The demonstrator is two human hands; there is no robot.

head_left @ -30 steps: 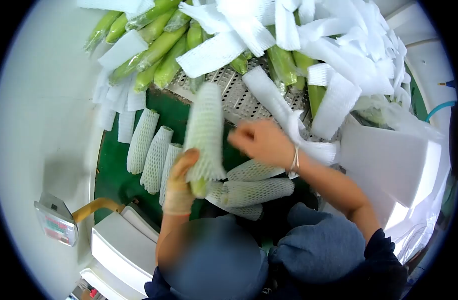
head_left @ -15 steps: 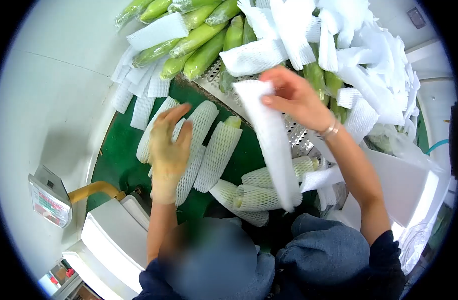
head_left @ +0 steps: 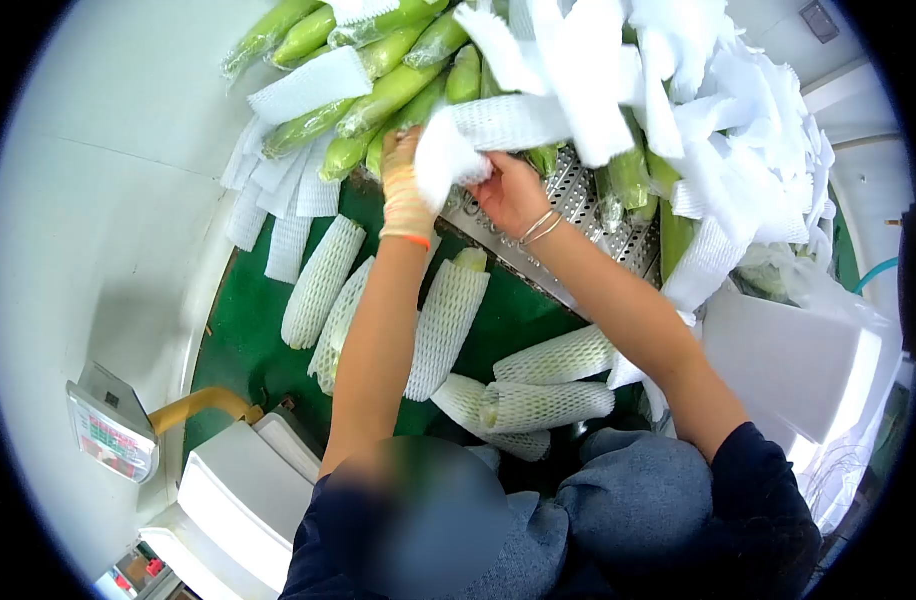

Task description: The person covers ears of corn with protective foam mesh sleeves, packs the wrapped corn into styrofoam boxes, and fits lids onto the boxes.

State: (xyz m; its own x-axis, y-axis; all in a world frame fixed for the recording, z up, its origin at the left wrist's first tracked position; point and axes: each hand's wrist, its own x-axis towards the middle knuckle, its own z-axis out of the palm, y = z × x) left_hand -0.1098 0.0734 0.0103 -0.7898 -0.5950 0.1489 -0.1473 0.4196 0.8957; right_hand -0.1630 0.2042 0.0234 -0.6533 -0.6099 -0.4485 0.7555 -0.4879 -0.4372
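My left hand (head_left: 406,190), in a pale knit glove with an orange cuff, reaches into the pile and closes on the near end of a long green vegetable (head_left: 416,108) in clear film. Just right of it, my right hand (head_left: 513,196) grips a white foam net sleeve (head_left: 446,160). The sleeve's mouth is beside the left fingers and partly hides them. Below my hands, several vegetables in foam nets, such as a netted vegetable (head_left: 446,325), lie on the green surface (head_left: 513,310).
Loose white foam sleeves (head_left: 748,130) heap at the upper right over more green vegetables. A perforated metal tray (head_left: 578,205) lies under the pile. A scale display (head_left: 113,425) on a yellow arm stands at left. White boxes (head_left: 243,490) sit at lower left, a white foam box (head_left: 788,365) at right.
My left hand has moved up from the netted vegetables to the green pile. My right hand has brought the foam sleeve up and left, beside the left hand.
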